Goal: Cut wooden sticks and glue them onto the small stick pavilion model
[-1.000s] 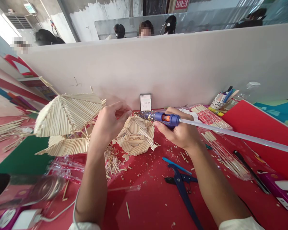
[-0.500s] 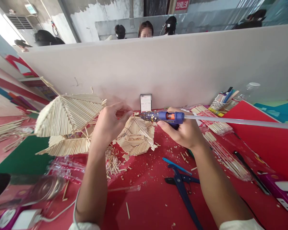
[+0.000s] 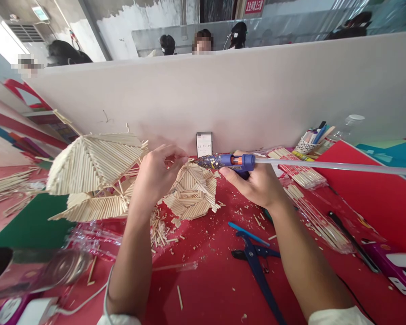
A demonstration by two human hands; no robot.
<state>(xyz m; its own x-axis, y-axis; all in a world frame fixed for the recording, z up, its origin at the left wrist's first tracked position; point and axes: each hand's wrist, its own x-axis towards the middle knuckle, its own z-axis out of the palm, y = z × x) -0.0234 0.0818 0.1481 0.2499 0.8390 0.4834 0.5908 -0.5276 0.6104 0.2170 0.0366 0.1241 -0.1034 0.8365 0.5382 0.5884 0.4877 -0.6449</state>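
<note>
My right hand (image 3: 257,178) is wrapped round a blue glue gun (image 3: 223,161), with a long clear glue stick (image 3: 325,166) running out of its back to the right. Its gold-flecked nozzle points left, close to the fingertips of my left hand (image 3: 162,169). The left thumb and forefinger are pinched together; what lies between them is too small to make out. Under the nozzle sits a small many-sided piece (image 3: 191,196) built of short wooden sticks. To the left of my left hand stands a larger stick-built pavilion (image 3: 98,164) with a sloping roof.
Wood scraps (image 3: 160,232) lie in front of the stick piece. A blue cutter (image 3: 257,262) and a blue pen (image 3: 248,234) rest near my right forearm. Bagged sticks (image 3: 320,221) are at the right. A phone (image 3: 204,144) leans on the white partition (image 3: 223,95).
The view has shifted very slightly, and the phone's timer has advanced by a second. Both hands and the glue gun keep nearly the same place over the stick piece.
</note>
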